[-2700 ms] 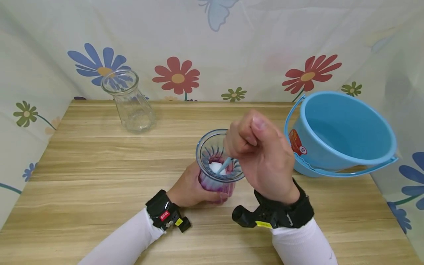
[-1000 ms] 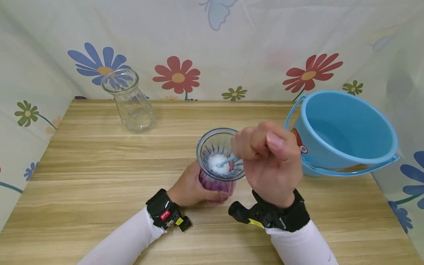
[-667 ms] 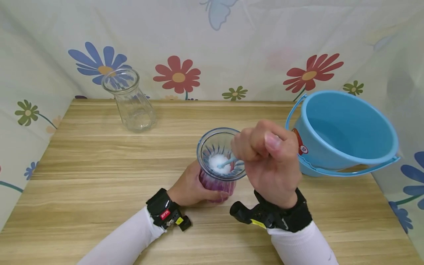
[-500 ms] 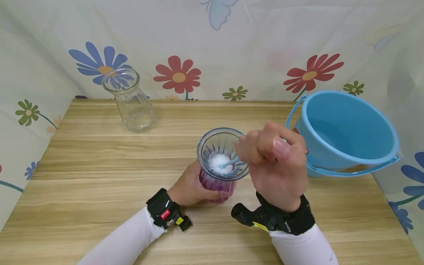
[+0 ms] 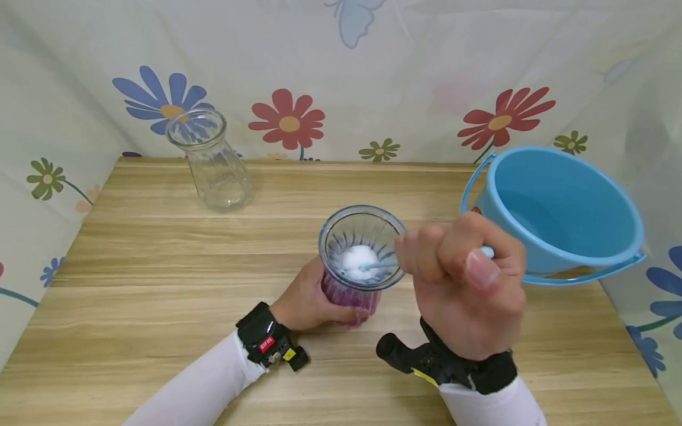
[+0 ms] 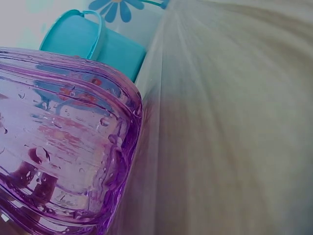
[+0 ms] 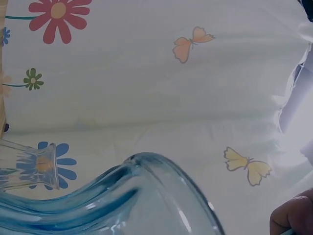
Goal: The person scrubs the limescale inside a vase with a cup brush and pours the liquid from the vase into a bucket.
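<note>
In the head view my left hand (image 5: 309,299) grips the lower body of a ribbed glass vase (image 5: 362,219), bluish at its flared rim and purple below. The vase stands upright on the table; water drops show on its purple glass (image 6: 63,147) in the left wrist view. My right hand (image 5: 469,278) is curled round the light blue handle of a bottle brush (image 5: 380,264), beside the rim. The brush's white, sponge-like head sits inside the vase. The handle leans to the right, and its end shows past my thumb. Part of the handle is hidden in my fist.
A clear glass vase (image 5: 218,171) stands at the back left of the wooden table (image 5: 160,266). On the right is a light blue bucket (image 5: 565,207) with its handle folded down, close behind my right hand. A flower-print curtain (image 5: 415,77) encloses the back and sides.
My right hand has moved right and lower in the view, tilting the brush handle further over. The brush head has shifted slightly right inside the vase. My left hand keeps its hold.
</note>
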`<control>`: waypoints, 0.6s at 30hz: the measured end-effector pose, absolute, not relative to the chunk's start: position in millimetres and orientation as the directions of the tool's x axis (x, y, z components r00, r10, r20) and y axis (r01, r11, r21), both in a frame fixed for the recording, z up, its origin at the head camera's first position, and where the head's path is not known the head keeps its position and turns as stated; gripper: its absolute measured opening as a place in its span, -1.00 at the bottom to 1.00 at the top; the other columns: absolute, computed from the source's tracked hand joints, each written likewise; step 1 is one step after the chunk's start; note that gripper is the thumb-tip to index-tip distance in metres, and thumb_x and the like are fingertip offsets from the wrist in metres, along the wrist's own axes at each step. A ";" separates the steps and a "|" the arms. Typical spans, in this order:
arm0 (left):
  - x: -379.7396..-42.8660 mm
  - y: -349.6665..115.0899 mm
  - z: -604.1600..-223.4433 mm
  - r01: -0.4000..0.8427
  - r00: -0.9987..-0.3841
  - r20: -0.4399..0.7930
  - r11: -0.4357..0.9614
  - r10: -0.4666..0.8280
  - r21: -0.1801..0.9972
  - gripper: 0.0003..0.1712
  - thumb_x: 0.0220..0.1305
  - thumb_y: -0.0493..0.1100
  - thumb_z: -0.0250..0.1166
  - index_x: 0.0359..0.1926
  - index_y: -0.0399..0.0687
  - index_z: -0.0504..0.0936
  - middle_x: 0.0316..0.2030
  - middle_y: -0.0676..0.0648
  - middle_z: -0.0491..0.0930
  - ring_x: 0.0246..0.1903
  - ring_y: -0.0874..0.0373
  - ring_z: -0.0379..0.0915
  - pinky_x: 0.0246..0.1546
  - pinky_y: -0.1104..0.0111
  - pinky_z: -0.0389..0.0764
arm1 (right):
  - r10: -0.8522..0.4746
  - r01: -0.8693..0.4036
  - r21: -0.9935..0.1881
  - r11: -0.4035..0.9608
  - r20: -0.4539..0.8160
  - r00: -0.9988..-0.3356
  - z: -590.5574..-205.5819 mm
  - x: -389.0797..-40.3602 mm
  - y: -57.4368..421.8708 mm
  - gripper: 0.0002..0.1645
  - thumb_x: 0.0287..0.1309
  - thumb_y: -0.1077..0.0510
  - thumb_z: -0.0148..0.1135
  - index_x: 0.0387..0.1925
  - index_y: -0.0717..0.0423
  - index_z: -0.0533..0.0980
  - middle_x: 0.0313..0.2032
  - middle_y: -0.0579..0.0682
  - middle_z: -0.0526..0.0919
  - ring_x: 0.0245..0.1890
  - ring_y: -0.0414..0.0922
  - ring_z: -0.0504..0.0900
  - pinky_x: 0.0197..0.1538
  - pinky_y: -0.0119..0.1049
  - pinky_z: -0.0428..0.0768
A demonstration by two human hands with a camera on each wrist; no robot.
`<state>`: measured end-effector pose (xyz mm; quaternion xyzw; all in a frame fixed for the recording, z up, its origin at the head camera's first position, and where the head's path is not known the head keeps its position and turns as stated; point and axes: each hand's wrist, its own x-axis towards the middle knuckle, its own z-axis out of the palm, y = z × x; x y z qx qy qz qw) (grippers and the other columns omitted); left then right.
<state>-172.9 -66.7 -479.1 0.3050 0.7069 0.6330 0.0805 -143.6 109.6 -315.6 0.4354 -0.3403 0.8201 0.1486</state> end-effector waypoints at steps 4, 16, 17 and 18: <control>-167.2 -67.4 -463.1 0.320 -0.810 0.261 0.023 0.525 0.947 -0.01 -0.24 -0.19 0.63 0.25 0.22 0.31 0.08 0.13 0.50 0.06 0.18 0.40 0.16 0.15 0.47 | -0.017 -0.570 -0.430 -0.700 0.808 -0.589 -314.6 -146.6 104.4 -0.63 0.16 0.28 -0.04 -0.70 0.20 0.11 -0.76 -0.06 0.05 -0.73 -0.18 0.08 -0.64 -0.35 -0.02; -170.9 -67.1 -475.4 0.341 -0.804 0.271 0.037 0.529 0.939 0.02 -0.23 -0.12 0.63 0.26 0.30 0.26 0.09 0.15 0.48 0.05 0.18 0.39 0.13 0.18 0.50 | -0.058 -0.612 -0.519 -0.597 0.788 -0.613 -313.3 -156.6 90.0 -0.58 0.20 0.32 -0.01 -0.72 0.19 0.11 -0.76 -0.06 0.06 -0.74 -0.20 0.08 -0.66 -0.36 -0.01; -171.2 -67.0 -476.5 0.341 -0.805 0.269 0.040 0.529 0.939 0.02 -0.23 -0.11 0.64 0.26 0.31 0.25 0.09 0.15 0.47 0.05 0.19 0.40 0.13 0.19 0.50 | -0.069 -0.621 -0.531 -0.577 0.789 -0.610 -312.9 -156.4 89.5 -0.58 0.20 0.32 -0.02 -0.72 0.19 0.11 -0.76 -0.06 0.07 -0.74 -0.20 0.10 -0.66 -0.36 0.00; -171.5 -66.9 -477.2 0.339 -0.805 0.267 0.041 0.530 0.940 0.02 -0.23 -0.10 0.64 0.26 0.32 0.25 0.08 0.16 0.47 0.05 0.19 0.40 0.12 0.19 0.51 | -0.082 -0.628 -0.544 -0.557 0.788 -0.610 -312.3 -156.0 89.1 -0.59 0.21 0.33 -0.03 -0.71 0.19 0.12 -0.76 -0.06 0.07 -0.74 -0.20 0.11 -0.66 -0.36 0.01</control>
